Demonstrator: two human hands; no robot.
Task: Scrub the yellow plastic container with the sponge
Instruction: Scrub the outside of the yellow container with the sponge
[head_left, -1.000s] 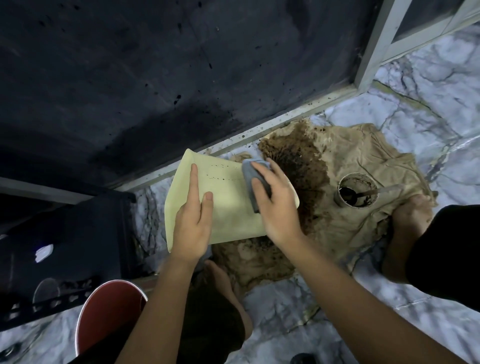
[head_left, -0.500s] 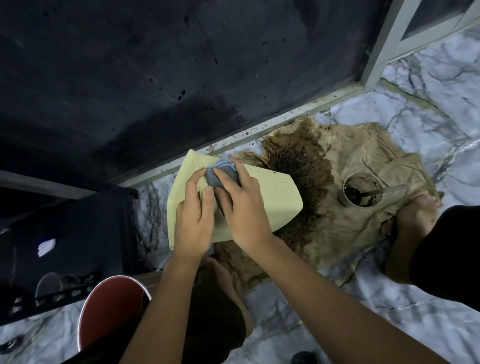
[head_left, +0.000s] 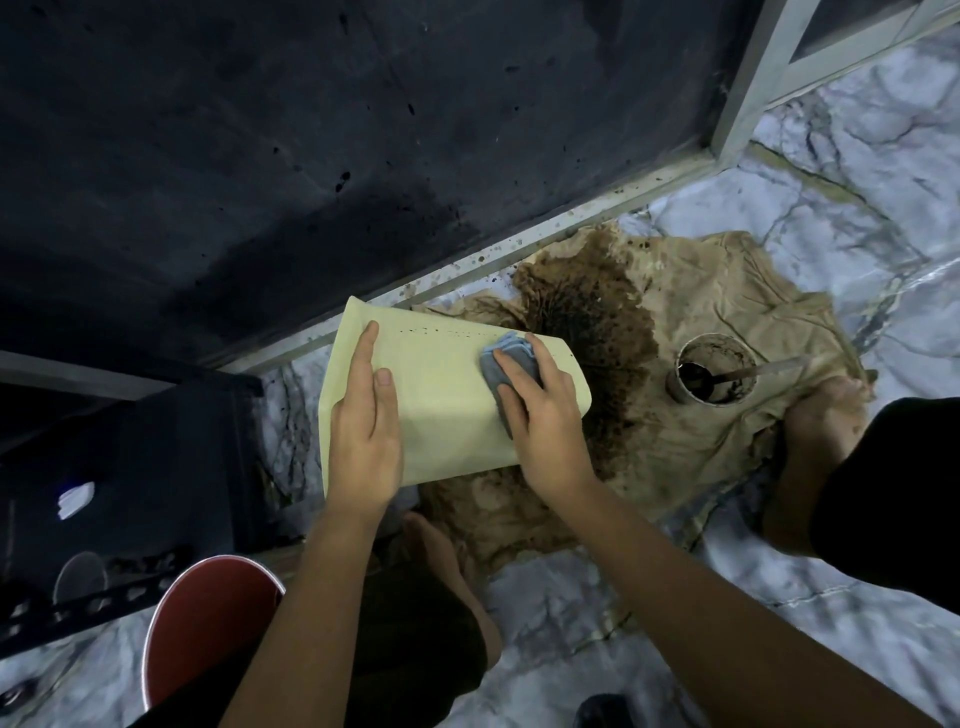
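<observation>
Your left hand lies flat on the yellow container at frame centre, and your right hand presses the grey sponge against it. Beneath it a stained brown cloth covers the marble floor, below a dark wall filling the upper left.

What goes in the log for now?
left hand: steadies container | right hand: presses sponge on it | step: scrubbing
</observation>
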